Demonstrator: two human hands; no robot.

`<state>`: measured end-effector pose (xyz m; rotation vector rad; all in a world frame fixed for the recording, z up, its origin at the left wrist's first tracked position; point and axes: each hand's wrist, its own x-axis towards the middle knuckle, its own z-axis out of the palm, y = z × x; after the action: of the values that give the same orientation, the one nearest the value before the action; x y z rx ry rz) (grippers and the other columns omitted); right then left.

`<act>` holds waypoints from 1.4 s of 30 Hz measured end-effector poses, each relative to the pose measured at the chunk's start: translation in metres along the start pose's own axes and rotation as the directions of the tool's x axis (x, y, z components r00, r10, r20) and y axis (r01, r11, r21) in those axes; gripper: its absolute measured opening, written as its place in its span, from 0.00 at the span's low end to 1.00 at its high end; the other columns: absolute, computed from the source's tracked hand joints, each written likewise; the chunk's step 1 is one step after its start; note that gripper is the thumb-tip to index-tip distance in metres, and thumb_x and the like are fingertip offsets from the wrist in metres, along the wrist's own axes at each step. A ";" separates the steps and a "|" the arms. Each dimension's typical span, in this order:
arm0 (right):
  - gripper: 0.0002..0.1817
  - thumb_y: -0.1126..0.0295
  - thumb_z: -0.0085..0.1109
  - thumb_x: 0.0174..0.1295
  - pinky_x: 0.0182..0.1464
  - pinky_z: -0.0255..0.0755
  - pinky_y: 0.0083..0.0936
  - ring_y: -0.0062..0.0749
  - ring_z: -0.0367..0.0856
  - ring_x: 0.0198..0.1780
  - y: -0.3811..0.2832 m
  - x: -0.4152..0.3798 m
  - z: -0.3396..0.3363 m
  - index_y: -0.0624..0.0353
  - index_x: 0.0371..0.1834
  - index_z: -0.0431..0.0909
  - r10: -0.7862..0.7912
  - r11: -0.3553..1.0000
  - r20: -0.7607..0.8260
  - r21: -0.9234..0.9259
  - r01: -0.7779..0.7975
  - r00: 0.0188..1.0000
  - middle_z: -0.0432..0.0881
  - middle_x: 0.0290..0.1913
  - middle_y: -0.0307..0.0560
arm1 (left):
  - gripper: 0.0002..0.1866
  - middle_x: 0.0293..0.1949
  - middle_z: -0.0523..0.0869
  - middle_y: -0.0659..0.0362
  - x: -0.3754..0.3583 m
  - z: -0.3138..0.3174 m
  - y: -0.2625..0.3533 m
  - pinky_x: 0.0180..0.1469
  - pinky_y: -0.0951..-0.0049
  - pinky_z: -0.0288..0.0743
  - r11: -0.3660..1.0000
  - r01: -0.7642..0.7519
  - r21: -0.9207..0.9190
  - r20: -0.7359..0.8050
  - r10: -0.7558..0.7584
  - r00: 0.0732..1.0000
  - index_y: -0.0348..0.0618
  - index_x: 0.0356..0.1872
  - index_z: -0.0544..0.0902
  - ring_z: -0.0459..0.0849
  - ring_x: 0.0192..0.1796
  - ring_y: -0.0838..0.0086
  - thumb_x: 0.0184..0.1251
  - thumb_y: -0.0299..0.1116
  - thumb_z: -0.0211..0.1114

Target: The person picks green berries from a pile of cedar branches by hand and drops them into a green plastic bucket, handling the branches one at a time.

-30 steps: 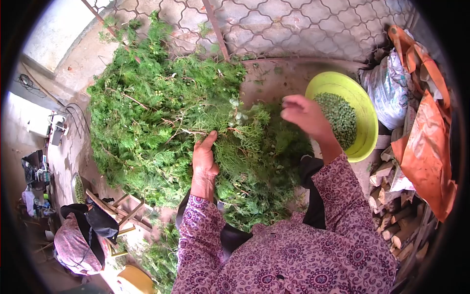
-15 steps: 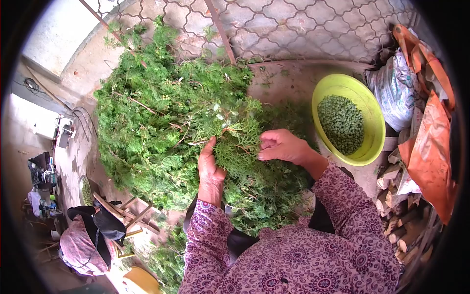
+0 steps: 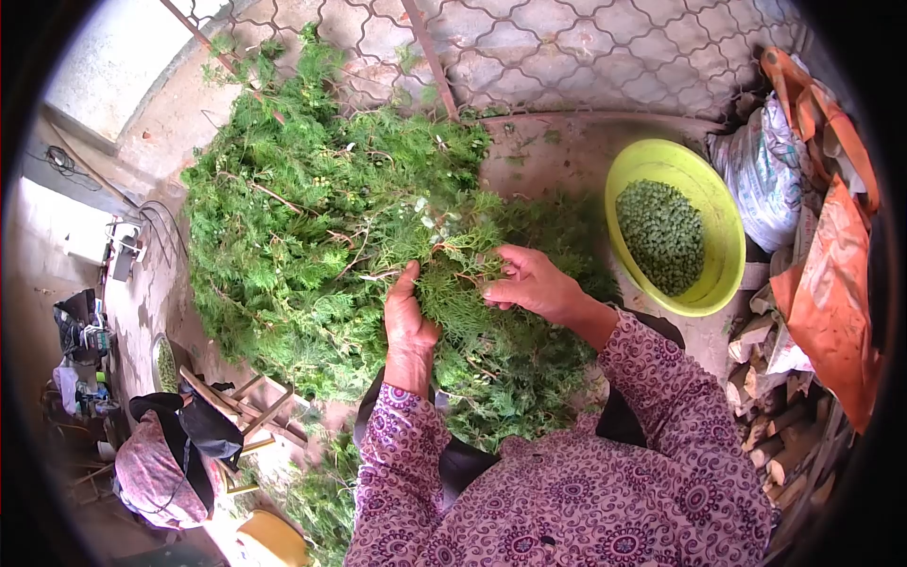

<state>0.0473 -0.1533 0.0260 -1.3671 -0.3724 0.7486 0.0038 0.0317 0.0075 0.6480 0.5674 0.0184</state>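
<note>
Head view: two bare hands are seen at work in a heap of green cuttings, looked down on from above.
Landmark: pile of green branches [image 3: 321,217], heaped on the ground against a wire mesh fence [image 3: 586,47].
Sprig: a leafy sprig [image 3: 453,274] is held at the near edge of the pile, between both hands, just above the lap.
Left hand: left hand [image 3: 408,317] is laid against the left side of the sprig, thumb up, fingers wrapped behind the foliage and mostly hidden; the sprig is gripped.
Right hand: right hand [image 3: 534,282] is placed on the right side of the sprig, fingers [image 3: 499,283] curled together and pinched into the foliage at its tips; whether a seed is caught between them cannot be told.
Bowl: yellow-green bowl [image 3: 723,236] is set to the right of the pile, well apart from both hands, tilted slightly.
Bowl contents: small green seeds [image 3: 661,231] are heaped inside it, filling the lower part.
Sleeves: purple patterned sleeves [image 3: 652,378] are seen on both arms.
Right of bowl: orange sheet [image 3: 831,274] and a white sack [image 3: 765,170] are stacked beyond the bowl, with cut firewood [image 3: 775,416] below them.
Left of pile: a wooden chair [image 3: 246,416] is seen near the pile's lower left edge.
</note>
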 end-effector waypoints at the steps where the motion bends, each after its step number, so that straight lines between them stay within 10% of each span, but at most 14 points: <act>1: 0.30 0.71 0.58 0.54 0.33 0.71 0.17 0.22 0.78 0.31 0.000 0.000 0.000 0.72 0.58 0.58 0.001 1.000 -0.001 0.001 -0.001 1.000 0.79 0.31 0.46 | 0.17 0.44 0.79 0.54 0.000 -0.001 0.000 0.50 0.60 0.71 1.000 0.002 0.001 0.000 -0.002 1.000 0.38 0.46 0.74 0.78 0.45 0.64 0.60 0.37 0.58; 22: 0.12 0.66 0.48 0.53 0.20 0.65 0.18 0.20 0.71 0.18 0.005 -0.001 0.005 0.64 0.22 0.71 0.180 0.970 0.112 -0.186 -0.157 0.977 0.73 0.18 0.40 | 0.16 0.41 0.80 0.53 0.009 -0.014 0.013 0.45 0.64 0.74 0.999 -0.053 -0.013 -0.030 0.052 0.998 0.37 0.46 0.73 0.79 0.40 0.63 0.62 0.36 0.54; 26: 0.10 0.68 0.47 0.54 0.19 0.64 0.17 0.19 0.69 0.16 0.004 -0.016 0.003 0.63 0.23 0.73 0.317 0.937 0.253 0.062 -0.343 0.914 0.72 0.17 0.39 | 0.16 0.44 0.79 0.51 0.001 -0.017 0.041 0.47 0.63 0.74 0.965 -0.223 -0.138 -0.171 0.199 0.965 0.37 0.47 0.72 0.79 0.43 0.62 0.62 0.35 0.54; 30: 0.06 0.73 0.51 0.55 0.21 0.65 0.16 0.18 0.71 0.19 -0.013 -0.014 -0.037 0.63 0.33 0.73 -0.083 0.996 -0.118 -0.027 0.080 0.990 0.74 0.19 0.39 | 0.17 0.45 0.79 0.51 0.007 -0.028 0.034 0.48 0.65 0.74 0.973 -0.228 -0.035 -0.221 0.215 0.951 0.37 0.49 0.73 0.79 0.43 0.64 0.61 0.35 0.55; 36: 0.14 0.72 0.54 0.53 0.30 0.71 0.24 0.29 0.77 0.29 -0.022 -0.020 -0.136 0.57 0.45 0.73 -0.494 0.819 -0.633 -0.569 0.074 0.596 0.78 0.31 0.45 | 0.21 0.48 0.78 0.52 0.007 -0.023 0.026 0.47 0.68 0.73 0.989 -0.145 0.005 -0.151 0.144 0.978 0.36 0.53 0.71 0.78 0.46 0.65 0.61 0.34 0.56; 38: 0.26 0.67 0.58 0.51 0.47 0.69 0.35 0.44 0.74 0.45 -0.024 -0.033 -0.164 0.53 0.56 0.67 -0.822 0.351 -0.487 -0.842 -0.410 0.296 0.74 0.47 0.55 | 0.23 0.50 0.76 0.51 0.004 -0.018 0.024 0.50 0.68 0.71 0.979 -0.176 0.102 -0.188 0.192 0.963 0.35 0.55 0.69 0.77 0.48 0.66 0.60 0.35 0.57; 42: 0.34 0.63 0.60 0.49 0.59 0.58 0.37 0.52 0.64 0.57 -0.024 -0.048 -0.178 0.52 0.62 0.61 -0.798 0.357 -0.570 -0.709 -0.609 0.196 0.66 0.57 0.61 | 0.27 0.57 0.70 0.47 -0.011 0.002 0.022 0.57 0.66 0.63 0.931 -0.161 0.328 -0.173 0.226 0.959 0.31 0.57 0.67 0.71 0.55 0.66 0.59 0.38 0.58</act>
<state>0.1336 -0.3177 0.0228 -2.6030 0.3010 -1.0300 -0.0016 0.0460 0.0266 1.0181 0.7137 0.1885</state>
